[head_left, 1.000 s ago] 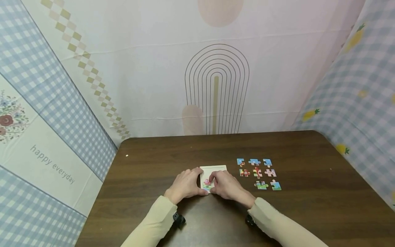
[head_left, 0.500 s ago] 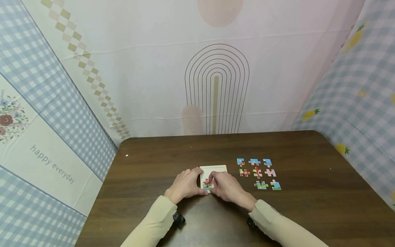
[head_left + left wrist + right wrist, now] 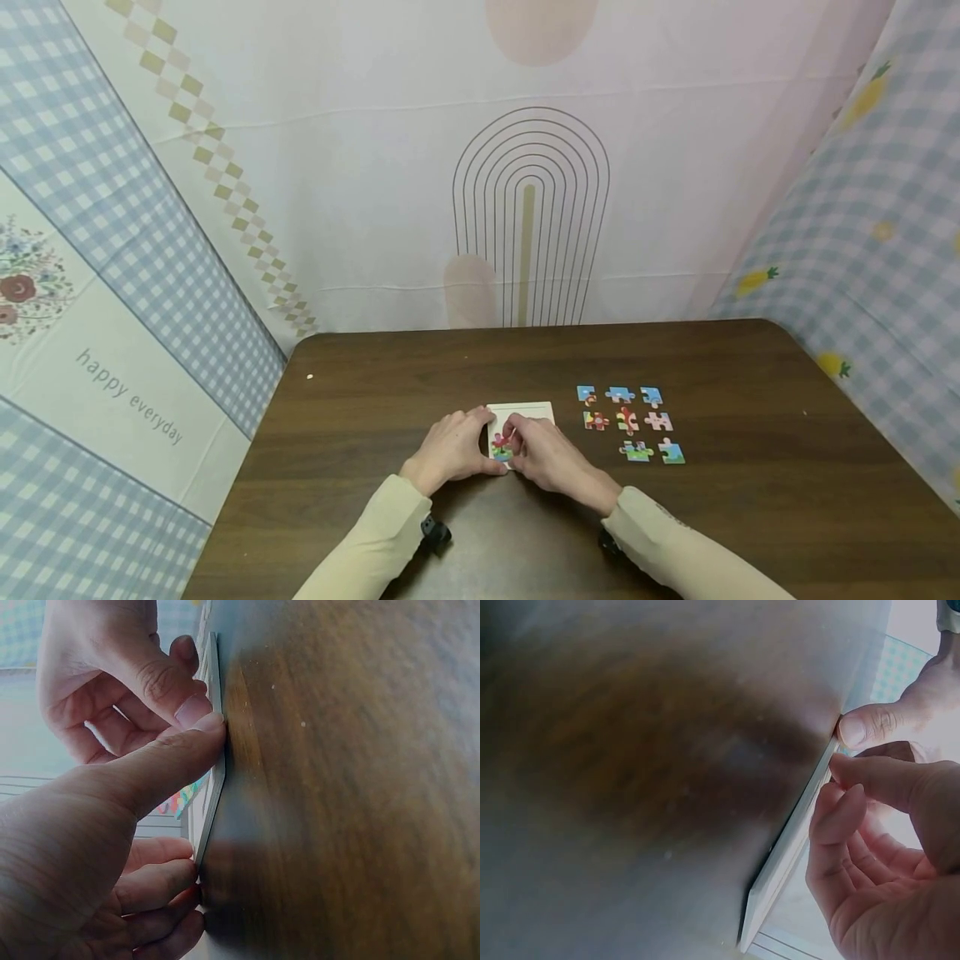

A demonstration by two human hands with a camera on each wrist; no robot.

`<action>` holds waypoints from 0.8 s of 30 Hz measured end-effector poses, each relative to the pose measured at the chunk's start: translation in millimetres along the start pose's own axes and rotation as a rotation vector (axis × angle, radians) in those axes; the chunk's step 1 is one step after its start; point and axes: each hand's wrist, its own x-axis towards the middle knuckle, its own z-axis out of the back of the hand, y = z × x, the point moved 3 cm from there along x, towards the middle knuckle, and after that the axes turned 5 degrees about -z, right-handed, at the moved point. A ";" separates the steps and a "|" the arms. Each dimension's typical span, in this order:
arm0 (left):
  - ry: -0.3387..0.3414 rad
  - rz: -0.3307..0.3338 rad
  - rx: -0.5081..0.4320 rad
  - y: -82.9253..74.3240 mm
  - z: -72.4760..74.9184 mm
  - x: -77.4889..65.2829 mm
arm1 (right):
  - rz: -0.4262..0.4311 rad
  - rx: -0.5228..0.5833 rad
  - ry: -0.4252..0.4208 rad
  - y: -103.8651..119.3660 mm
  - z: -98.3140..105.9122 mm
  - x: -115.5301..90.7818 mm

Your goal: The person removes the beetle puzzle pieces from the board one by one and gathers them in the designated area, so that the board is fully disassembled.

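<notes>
A white puzzle board (image 3: 531, 409) lies on the table between both hands. My left hand (image 3: 452, 447) grips its near left corner, the thumb on the near edge and the fingers along the left side. A colourful jigsaw piece (image 3: 500, 448), red above green, is at that corner. In the left wrist view the piece (image 3: 189, 801) stands tilted against the board. My right hand (image 3: 553, 454) reaches over the board and pinches the piece's right side between thumb and index finger. The fingertips partly hide the piece, and the hand covers the board's right part.
Right of the board, several loose jigsaw pieces (image 3: 627, 420) lie in spaced rows on the brown wooden table (image 3: 375, 375). A small white speck (image 3: 310, 377) is at the far left. A patterned cloth (image 3: 375, 208) hangs behind the table's back edge.
The jigsaw piece has shifted slightly left and tilted, its upper part turning from glossy pink to red. My right fingertips moved slightly with it; my left hand stays in place.
</notes>
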 end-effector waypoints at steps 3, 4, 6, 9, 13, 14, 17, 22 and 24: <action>-0.002 -0.004 0.011 0.8 -1.1 0.4 | 0.010 0.038 -0.001 18.9 14.0 -6.0; -0.001 -0.004 0.012 0.9 -1.3 0.4 | 0.004 0.054 0.000 26.6 20.4 -8.8; -0.002 -0.008 0.010 0.3 -0.7 -0.1 | -0.013 0.073 0.002 40.9 32.8 -14.5; -0.002 -0.016 -0.001 -2.0 3.2 -1.8 | -0.066 0.081 0.009 55.2 47.5 -22.3; 0.010 -0.015 -0.046 -19.4 26.6 -8.0 | -0.100 0.079 0.009 51.7 55.2 -30.0; 0.013 -0.012 -0.057 -24.8 34.1 -10.1 | -0.108 0.084 0.010 49.2 57.0 -31.9; 0.040 0.015 -0.078 -40.5 54.2 -15.6 | -0.129 0.111 0.021 39.7 63.2 -38.7; 0.064 0.042 -0.061 -45.3 58.2 -17.9 | -0.172 0.149 0.043 23.2 75.8 -52.5; 0.063 0.040 -0.060 -45.4 58.1 -18.0 | -0.191 0.155 0.046 16.7 80.7 -58.4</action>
